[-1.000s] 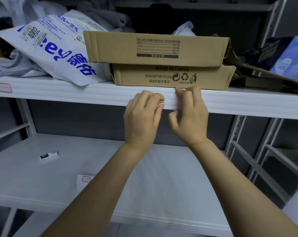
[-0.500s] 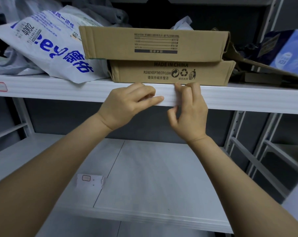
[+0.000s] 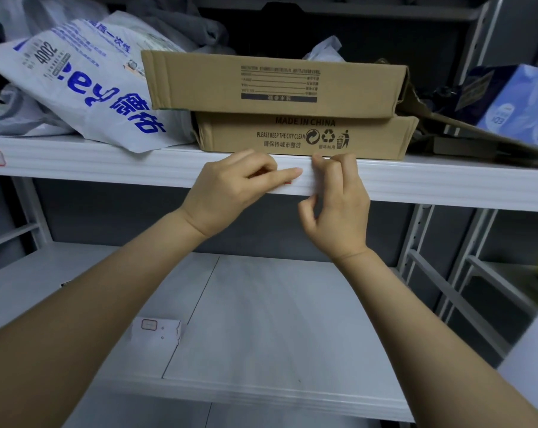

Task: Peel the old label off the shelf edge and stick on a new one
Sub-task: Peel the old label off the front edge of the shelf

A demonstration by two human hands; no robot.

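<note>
My left hand (image 3: 239, 193) presses 1 straight finger on the red-edged label (image 3: 289, 181) on the shelf edge (image 3: 446, 186), my right hand (image 3: 338, 208) curls its fingers beside it, gripping nothing — the peeling step, I judge — next a nail must catch its corner.

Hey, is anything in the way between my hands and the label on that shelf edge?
Nothing visible. The left hand and right hand are both at the shelf edge; the left forefinger covers the label, only a red corner showing. The cardboard box sits above it.
</note>
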